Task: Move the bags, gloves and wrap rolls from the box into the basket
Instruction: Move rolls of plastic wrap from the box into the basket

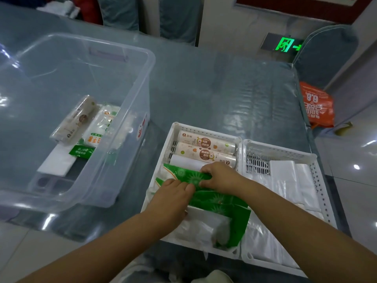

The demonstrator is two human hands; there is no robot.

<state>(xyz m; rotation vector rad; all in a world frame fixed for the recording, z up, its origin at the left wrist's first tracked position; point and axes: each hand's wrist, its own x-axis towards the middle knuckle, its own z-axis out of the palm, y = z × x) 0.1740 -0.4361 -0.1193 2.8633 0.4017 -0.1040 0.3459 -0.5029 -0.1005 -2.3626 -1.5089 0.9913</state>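
Observation:
A clear plastic box on the left holds a wrap roll, a white glove pack and a flat white bag with a green label. A white basket in front of me holds three wrap rolls at its far end and several green-headed glove packs. My left hand and my right hand both pinch the top green glove pack inside the basket.
A second white basket stands to the right, holding clear plastic bags. The table has a glossy blue cover. An orange bag hangs off the table's right edge, beside a covered chair.

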